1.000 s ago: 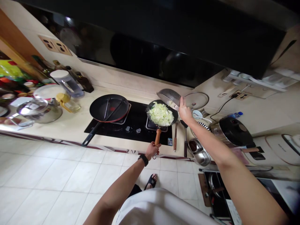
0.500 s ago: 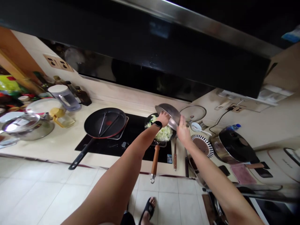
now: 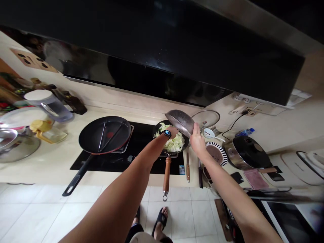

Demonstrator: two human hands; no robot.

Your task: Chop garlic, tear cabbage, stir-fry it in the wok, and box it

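My right hand grips the rim of a metal bowl, which is tilted over a wok with a wooden handle. Pale green chopped cabbage fills much of the wok. My left hand, with a watch on its wrist, reaches in at the bowl's lower edge just above the cabbage. Its fingers are mostly hidden, so whether they hold any pieces does not show. What is inside the bowl is out of sight.
A black frying pan with metal tongs in it sits on the left of the cooktop. Right of the wok are a glass lid, a striped bowl and a lidded pot. The range hood hangs low above.
My left hand has come down out of the bowl to its lower edge, over the cabbage. The bowl stays tilted in my right hand. The view has shifted a little.
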